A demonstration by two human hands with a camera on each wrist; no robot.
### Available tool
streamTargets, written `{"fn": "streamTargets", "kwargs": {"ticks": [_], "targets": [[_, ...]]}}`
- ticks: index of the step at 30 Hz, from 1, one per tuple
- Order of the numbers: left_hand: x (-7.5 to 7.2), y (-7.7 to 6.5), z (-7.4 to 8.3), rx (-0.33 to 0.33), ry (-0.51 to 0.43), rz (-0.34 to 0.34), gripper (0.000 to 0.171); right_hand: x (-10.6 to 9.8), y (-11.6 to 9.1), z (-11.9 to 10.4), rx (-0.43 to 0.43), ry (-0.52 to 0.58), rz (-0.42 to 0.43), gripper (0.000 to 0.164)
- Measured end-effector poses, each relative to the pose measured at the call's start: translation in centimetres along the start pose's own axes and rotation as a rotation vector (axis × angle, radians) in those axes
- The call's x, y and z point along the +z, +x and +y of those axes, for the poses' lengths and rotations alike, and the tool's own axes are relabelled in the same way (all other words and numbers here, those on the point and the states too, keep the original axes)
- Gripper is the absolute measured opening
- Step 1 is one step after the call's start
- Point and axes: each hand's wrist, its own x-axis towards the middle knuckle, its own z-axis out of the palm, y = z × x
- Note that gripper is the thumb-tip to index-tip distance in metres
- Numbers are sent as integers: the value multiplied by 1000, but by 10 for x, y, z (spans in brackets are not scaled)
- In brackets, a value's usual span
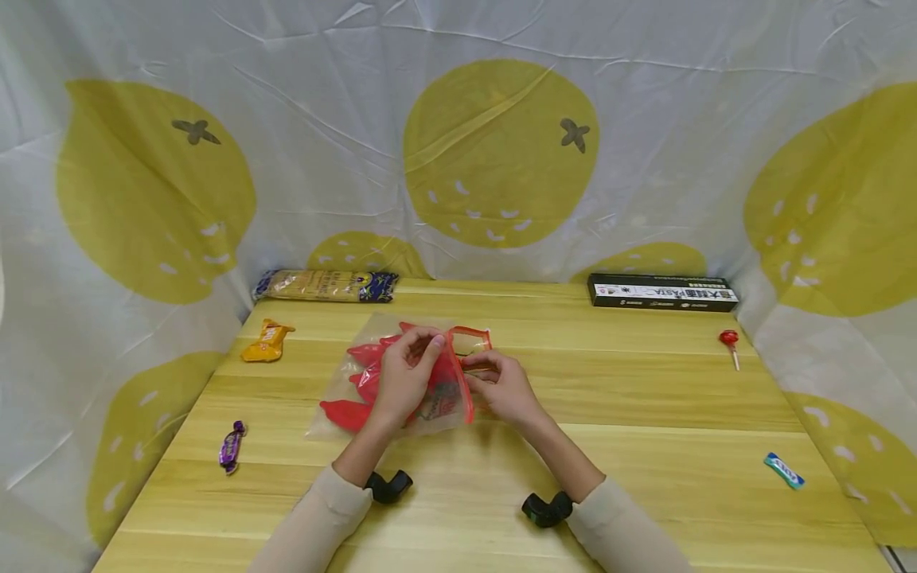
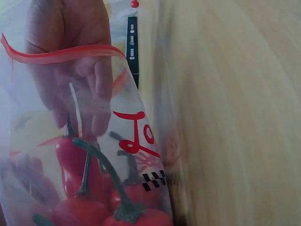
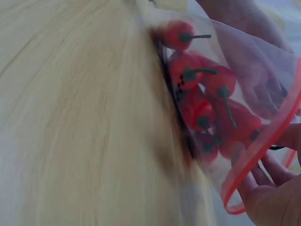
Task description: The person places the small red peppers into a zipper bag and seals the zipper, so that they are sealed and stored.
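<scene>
A clear zip bag (image 1: 329, 426) with a red zip strip lies over the table, holding several red peppers (image 1: 347, 414) with green stems. My left hand (image 1: 403, 374) pinches the bag's edge near its mouth; in the right wrist view, this left hand (image 3: 258, 80) shows through the plastic. My right hand (image 1: 505, 386) reaches into the mouth from the right. Seen from the left wrist, the right hand's fingers (image 2: 101, 113) point down inside the bag, spread apart, just above a red pepper (image 2: 70, 165). One finger is close to its stem; the plastic blurs any contact.
Around the wooden table (image 1: 645, 461) lie an orange-wrapped candy (image 1: 267, 342), a purple-wrapped candy (image 1: 232, 447), a lollipop (image 1: 729, 340) and a blue-green wrapped candy (image 1: 784, 470). At the back are a pasta packet (image 1: 325, 286) and a black pasta box (image 1: 662, 293). Lemon-print cloth (image 1: 501, 151) hangs behind.
</scene>
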Motion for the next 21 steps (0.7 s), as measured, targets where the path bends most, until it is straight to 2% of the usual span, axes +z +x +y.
{"fn": "streamTargets", "kwargs": {"ticks": [3,8,14,21], "targets": [[0,3,-11,0,-18,1,31,0,0,0,-16,-27,-29,39],[0,5,-14,-6,-16,14,32,-12,-12,-5,-27,-35,-34,43],[0,4,-12,-25,-19,6,31,-34,-33,-16,-36,82,-62,49],[2,3,-13,-31,-43,8,29,-45,-57,-24,-37,179,-207,60]]}}
